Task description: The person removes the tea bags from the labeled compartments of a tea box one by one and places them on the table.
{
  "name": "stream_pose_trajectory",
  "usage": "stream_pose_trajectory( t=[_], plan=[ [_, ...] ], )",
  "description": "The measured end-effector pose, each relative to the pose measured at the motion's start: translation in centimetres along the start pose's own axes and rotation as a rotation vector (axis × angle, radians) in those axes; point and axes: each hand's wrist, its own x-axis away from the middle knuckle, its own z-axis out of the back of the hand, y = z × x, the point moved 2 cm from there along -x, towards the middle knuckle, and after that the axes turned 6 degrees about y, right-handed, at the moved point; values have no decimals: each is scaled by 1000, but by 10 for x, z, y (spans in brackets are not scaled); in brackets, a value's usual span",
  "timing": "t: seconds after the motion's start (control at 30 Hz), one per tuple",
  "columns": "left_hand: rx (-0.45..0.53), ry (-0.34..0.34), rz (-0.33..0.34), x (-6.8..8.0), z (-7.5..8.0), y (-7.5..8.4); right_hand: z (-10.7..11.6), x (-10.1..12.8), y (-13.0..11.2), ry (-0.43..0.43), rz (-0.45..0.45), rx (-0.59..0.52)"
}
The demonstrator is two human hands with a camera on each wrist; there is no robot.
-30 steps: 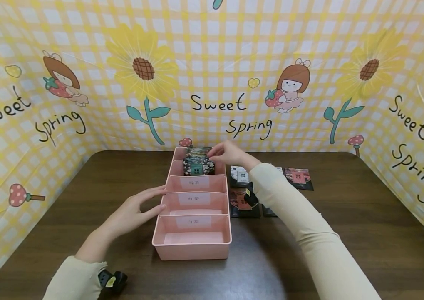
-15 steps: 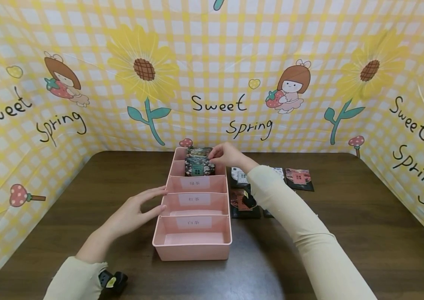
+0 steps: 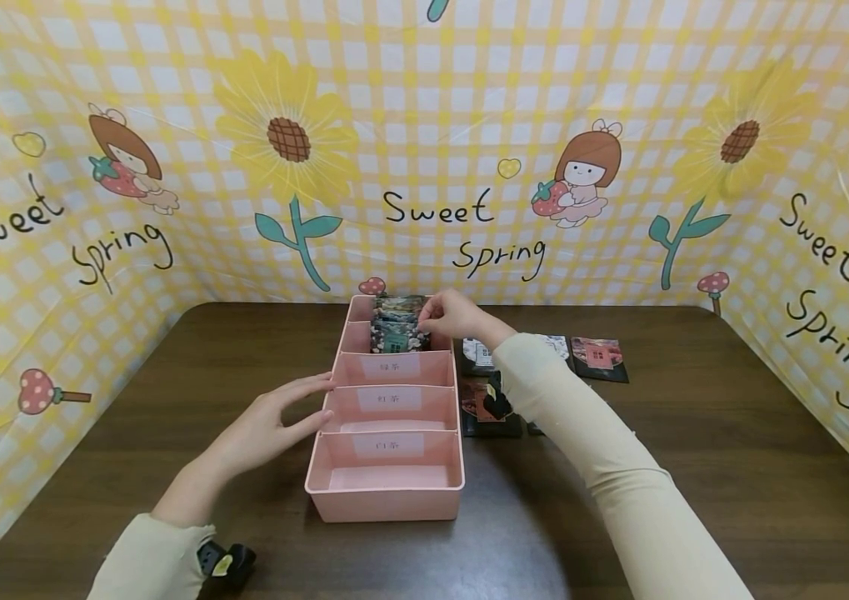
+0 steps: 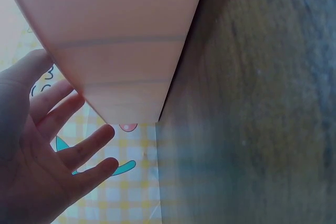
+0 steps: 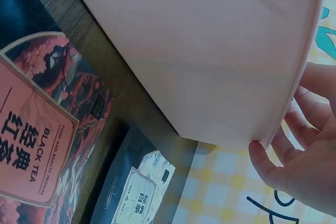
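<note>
Right hand pinching top of packet, packet half down in tray's second-far slot, just under fingertips. Left hand spread, fingers flat against tray's side. Risk: packet snags on divider, buckles; loose packets under right forearm could get swept.

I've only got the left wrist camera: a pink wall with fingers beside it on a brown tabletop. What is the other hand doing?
Observer: The right hand pinches a dark patterned tea packet standing in the pink plastic divided tray, second compartment from the far end.
Operator: Anything in the near compartments?
Observer: The three nearest show only white paper labels.
Operator: More packets anywhere?
Observer: Several dark flat packets lie on the brown wooden table, right of the tray.
</note>
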Motion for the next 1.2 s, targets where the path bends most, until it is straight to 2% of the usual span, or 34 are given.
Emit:
stream_pose_trajectory(
  t=[0.17,0.47,0.77,1.03,1.2],
  plan=[
    [2,1,1,0,0,0,3,0,-2,-11,25,5],
    [2,0,2,0,0,2,9,1,0,0,-32,-27],
    [16,7,7,1,0,1,16,6,-4,15,-18,-54],
    [4,13,3,0,0,1,23,13,-8,44,-55,-118],
    [6,12,10,1,0,1,29,15,-8,76,-46,-158]
  ],
)
